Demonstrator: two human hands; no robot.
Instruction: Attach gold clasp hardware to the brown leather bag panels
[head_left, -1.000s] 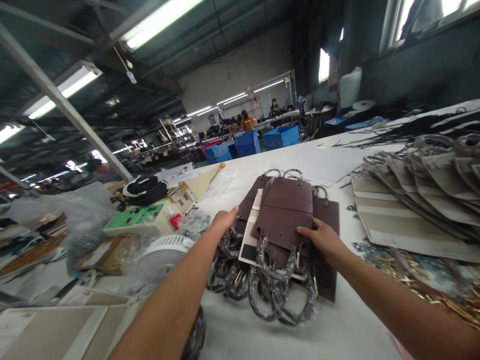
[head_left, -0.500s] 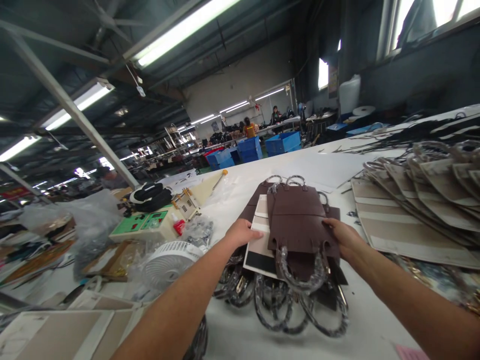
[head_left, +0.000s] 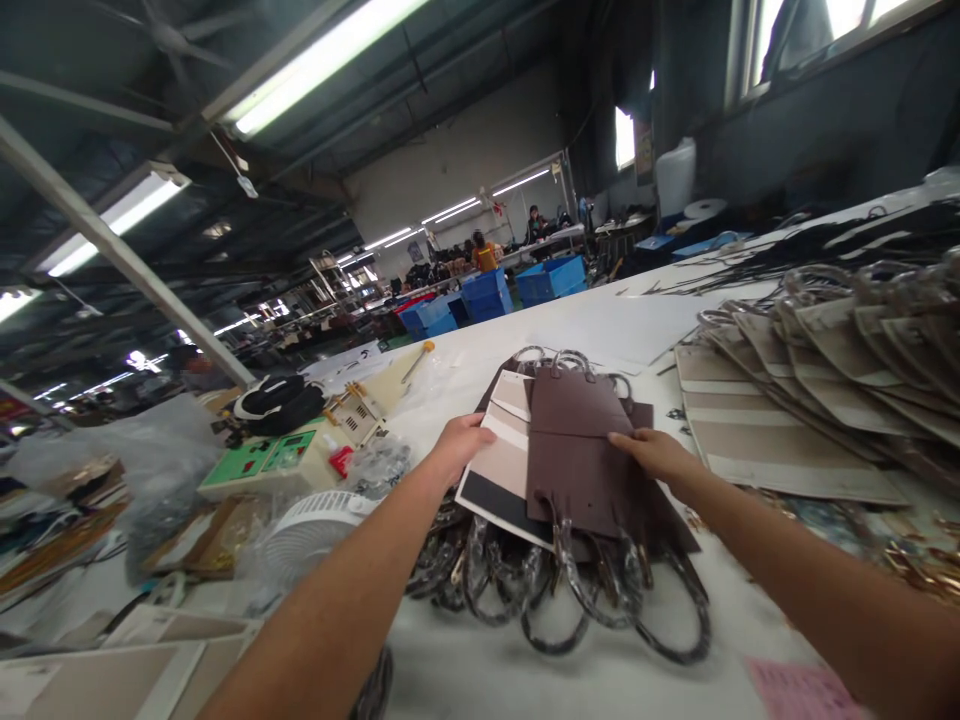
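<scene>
My left hand (head_left: 460,447) is closed on the left edge of a bag panel with its beige backing (head_left: 495,462) up, with pale strips and a black band at its lower end. My right hand (head_left: 656,458) pinches the right edge of a dark brown bag panel (head_left: 571,445), which overlaps the beige one. More brown panels lie beneath, largely hidden. Several plastic-wrapped loop handles (head_left: 555,640) stick out towards me, and a few more (head_left: 571,360) show at the far edge.
Fanned beige panels with wrapped handles (head_left: 772,430) lie to the right, near gold hardware (head_left: 911,560). On the left are a white fan (head_left: 311,530), a green-topped machine (head_left: 262,455) and clear plastic. A pink paper (head_left: 799,690) lies near the front. Blue bins (head_left: 551,280) and people stand farther back.
The beige-backed panel shows more from beside the brown one, which has tilted and slid slightly over the pile. The whole scene has shifted left in view. Both hands keep their hold.
</scene>
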